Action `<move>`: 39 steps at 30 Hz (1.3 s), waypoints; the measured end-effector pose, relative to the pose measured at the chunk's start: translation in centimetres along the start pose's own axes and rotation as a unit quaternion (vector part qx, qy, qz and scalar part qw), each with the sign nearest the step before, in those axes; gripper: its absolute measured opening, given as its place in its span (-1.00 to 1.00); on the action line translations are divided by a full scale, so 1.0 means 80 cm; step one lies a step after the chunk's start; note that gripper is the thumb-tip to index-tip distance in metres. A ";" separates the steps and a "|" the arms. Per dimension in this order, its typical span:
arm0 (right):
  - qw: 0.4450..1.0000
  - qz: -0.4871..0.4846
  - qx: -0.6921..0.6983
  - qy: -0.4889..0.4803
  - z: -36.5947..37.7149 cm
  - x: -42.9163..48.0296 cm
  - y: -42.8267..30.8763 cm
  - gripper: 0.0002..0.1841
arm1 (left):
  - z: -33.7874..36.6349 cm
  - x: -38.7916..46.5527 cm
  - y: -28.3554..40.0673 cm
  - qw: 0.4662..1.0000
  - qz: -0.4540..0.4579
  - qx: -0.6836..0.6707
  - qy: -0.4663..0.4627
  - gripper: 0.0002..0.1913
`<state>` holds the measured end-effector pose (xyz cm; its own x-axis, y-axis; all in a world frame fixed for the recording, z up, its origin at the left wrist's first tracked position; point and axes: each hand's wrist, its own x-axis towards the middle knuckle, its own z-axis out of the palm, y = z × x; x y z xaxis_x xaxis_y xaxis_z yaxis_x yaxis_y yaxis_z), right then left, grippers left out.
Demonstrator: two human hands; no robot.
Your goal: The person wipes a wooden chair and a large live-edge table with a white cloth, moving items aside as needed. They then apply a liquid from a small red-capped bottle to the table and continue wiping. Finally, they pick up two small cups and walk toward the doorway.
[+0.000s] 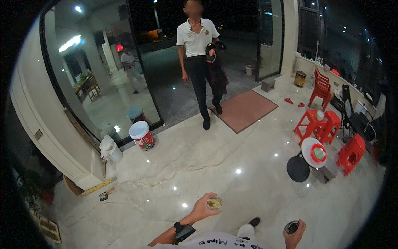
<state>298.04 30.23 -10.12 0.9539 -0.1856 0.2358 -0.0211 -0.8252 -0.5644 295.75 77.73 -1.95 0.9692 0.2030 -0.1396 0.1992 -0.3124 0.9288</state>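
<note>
In my left hand (pixel 202 209), at the lower middle of the view, a small clear glass cup (pixel 214 202) holds yellowish liquid with something brown in it. The fingers and thumb curl around its side, and a dark watch (pixel 184 232) is on that wrist. My right hand (pixel 294 234), near the bottom right, grips a small round container (pixel 291 227) with a dark inside; its contents cannot be made out. The two hands are well apart, both over the glossy marble-look floor (pixel 192 183). One of my dark shoes (pixel 255 222) shows between them.
A person (pixel 199 40) in a white shirt stands by the open glass door, a dark garment over one arm. A reddish mat (pixel 247 110) lies there. Buckets (pixel 142 135) stand left; red plastic stools (pixel 351 154) and a small round table (pixel 306 149) stand right. A brush (pixel 104 195) lies lower left.
</note>
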 end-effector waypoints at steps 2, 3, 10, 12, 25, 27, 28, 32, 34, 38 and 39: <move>0.998 0.027 -0.047 -0.023 0.034 0.059 0.005 -0.03 | 0.012 0.052 0.002 0.999 0.031 0.030 0.022 -0.24; 0.996 0.043 -0.071 -0.039 0.049 0.087 0.009 -0.03 | 0.019 0.075 0.002 0.997 0.042 0.054 0.032 -0.24; 0.992 -0.091 0.061 -0.065 0.140 0.333 -0.017 -0.04 | 0.051 0.221 0.047 0.993 -0.041 0.044 0.100 -0.22; 0.987 -0.111 0.047 -0.102 0.158 0.405 -0.041 -0.01 | 0.057 0.263 0.066 0.990 -0.021 0.060 0.122 -0.22; 0.966 -0.220 0.061 -0.123 0.299 0.766 -0.152 -0.01 | 0.087 0.617 0.089 0.995 -0.005 0.028 0.092 -0.24; 0.974 -0.184 0.043 -0.124 0.313 0.801 -0.152 -0.02 | 0.081 0.684 0.094 0.998 -0.029 0.006 0.064 -0.24; 0.978 -0.172 0.040 -0.114 0.324 0.824 -0.151 -0.02 | 0.078 0.714 0.098 0.998 -0.023 -0.010 0.050 -0.23; 0.982 -0.142 0.071 -0.105 0.363 0.896 -0.138 0.03 | 0.073 0.825 0.122 0.998 -0.006 0.046 0.032 -0.22; 0.985 -0.125 0.050 -0.104 0.387 0.938 -0.130 -0.06 | 0.075 0.875 0.128 0.998 -0.003 0.049 0.045 -0.22; 0.983 -0.139 0.055 -0.107 0.445 1.034 -0.120 0.01 | 0.079 0.965 0.131 0.995 0.001 0.007 0.101 -0.22; 0.983 -0.138 0.031 -0.120 0.461 1.062 -0.120 0.01 | 0.083 0.977 0.132 0.994 -0.031 -0.014 0.108 -0.22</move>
<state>390.32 42.04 -13.81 0.9640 0.1775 0.1978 0.2594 -0.7908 -0.5544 374.53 84.15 -5.29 0.9005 0.4169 -0.1236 0.2513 -0.2669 0.9304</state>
